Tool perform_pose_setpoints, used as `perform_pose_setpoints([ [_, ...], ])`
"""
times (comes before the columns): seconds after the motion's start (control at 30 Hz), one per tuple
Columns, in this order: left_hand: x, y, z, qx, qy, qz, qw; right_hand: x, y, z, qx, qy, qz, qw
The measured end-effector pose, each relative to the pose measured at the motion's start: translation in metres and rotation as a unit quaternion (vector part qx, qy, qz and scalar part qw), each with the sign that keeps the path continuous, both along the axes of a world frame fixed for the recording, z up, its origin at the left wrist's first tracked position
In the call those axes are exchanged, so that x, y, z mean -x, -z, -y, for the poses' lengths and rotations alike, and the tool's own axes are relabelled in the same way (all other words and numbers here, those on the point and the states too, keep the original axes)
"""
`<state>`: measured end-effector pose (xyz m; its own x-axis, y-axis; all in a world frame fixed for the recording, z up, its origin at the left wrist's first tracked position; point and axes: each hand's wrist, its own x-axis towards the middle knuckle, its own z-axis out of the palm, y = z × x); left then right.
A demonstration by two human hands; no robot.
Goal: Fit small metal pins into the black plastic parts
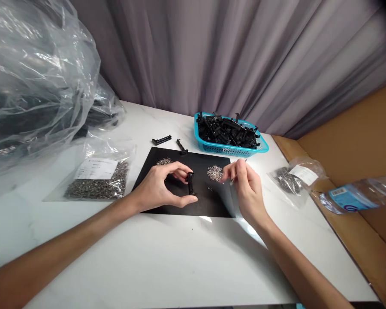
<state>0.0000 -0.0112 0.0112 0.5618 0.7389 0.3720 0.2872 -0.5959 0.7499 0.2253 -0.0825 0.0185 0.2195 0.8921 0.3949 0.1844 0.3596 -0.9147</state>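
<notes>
My left hand (162, 184) grips a small black plastic bracket (191, 183) upright, pinched between thumb and fingertips above a black mat (180, 210). Closed around a slim metal tool (232, 182) is my right hand (247, 189); most of the tool is hidden by the fingers, so its exact kind is unclear. Just left of that hand lies a pile of small metal springs or clips (215, 172), with a loose one (209, 189) below it. Behind my left hand shows another pile of small metal pieces (164, 161), partly covered.
Two black brackets, one lying flat (161, 140) and one near the mat (182, 146), sit behind. A turquoise basket (225, 150) holds many more. Bags of metal pieces stand left (96, 180) and right (297, 178). A plastic bottle (357, 197) lies by cardboard (350, 128); clear plastic (41, 77) bulges left.
</notes>
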Motion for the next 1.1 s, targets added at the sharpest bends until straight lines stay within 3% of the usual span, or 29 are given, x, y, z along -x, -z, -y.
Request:
perform_pose_setpoints([
  [0.2,-0.001,0.003,0.0,0.011,0.015,0.007,1.0,0.007,0.002,0.002,0.125,-0.064,0.117,0.983],
  [0.3,-0.001,0.004,-0.001,0.009,0.024,0.001,1.0,0.015,0.002,0.004,0.165,-0.1,0.128,0.973],
  [0.47,-0.001,0.001,-0.001,-0.087,0.026,-0.098,0.991,0.023,0.007,-0.003,0.212,-0.204,0.094,0.951],
  [0.57,0.001,0.0,-0.001,-0.112,0.033,-0.134,0.984,0.022,0.006,-0.012,0.196,-0.2,0.101,0.955],
  [0.7,0.01,0.0,-0.011,-0.148,-0.019,-0.158,0.976,0.001,-0.012,-0.033,0.098,-0.09,0.262,0.956],
  [0.77,0.016,0.0,-0.023,-0.179,-0.064,-0.177,0.966,-0.018,-0.025,-0.051,0.02,0.02,0.369,0.929],
  [0.83,0.023,-0.001,-0.036,-0.195,-0.111,-0.199,0.954,-0.04,-0.039,-0.074,-0.031,0.143,0.451,0.88],
  [0.93,0.034,-0.003,-0.055,-0.203,-0.164,-0.242,0.935,-0.072,-0.053,-0.108,-0.035,0.253,0.511,0.821],
  [1.0,0.039,-0.003,-0.065,-0.217,-0.186,-0.261,0.922,-0.086,-0.058,-0.123,-0.015,0.272,0.538,0.798],
  [1.1,0.045,0.001,-0.075,-0.244,-0.208,-0.269,0.908,-0.09,-0.056,-0.124,-0.006,0.289,0.511,0.809],
])
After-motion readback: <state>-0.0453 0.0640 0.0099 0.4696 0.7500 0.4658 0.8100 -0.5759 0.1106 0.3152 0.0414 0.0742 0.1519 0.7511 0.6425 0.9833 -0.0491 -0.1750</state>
